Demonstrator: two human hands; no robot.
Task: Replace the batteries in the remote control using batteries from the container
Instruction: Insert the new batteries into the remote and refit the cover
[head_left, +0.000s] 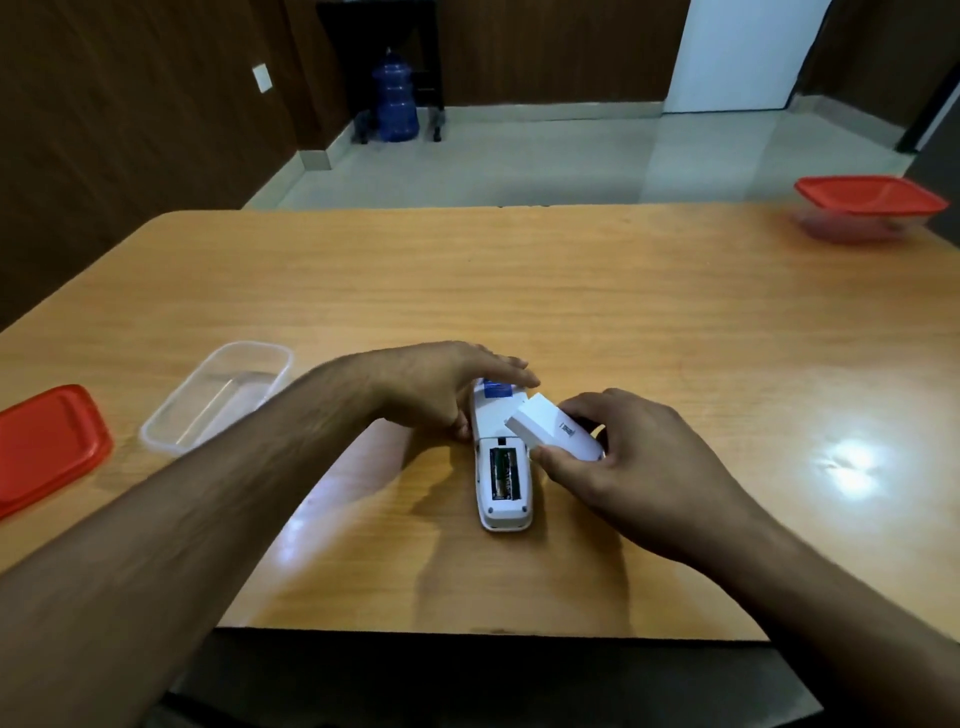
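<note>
A white remote control (501, 512) lies face down in the middle of the wooden table (571, 291). Its battery compartment (504, 474) is uncovered and dark batteries show inside. My left hand (441, 387) rests over the remote's far end, fingers spread and thumb against its left side. My right hand (618, 452) holds the white battery cover (553, 428) just right of the remote, tilted above the compartment's far end. A clear plastic container (218, 395) without its lid stands at the left; it looks empty.
A red lid (47, 441) lies at the table's left edge beside the clear container. A second container with a red lid (867, 208) stands at the far right corner. Beyond the table are a tiled floor and a blue water jug (395, 101).
</note>
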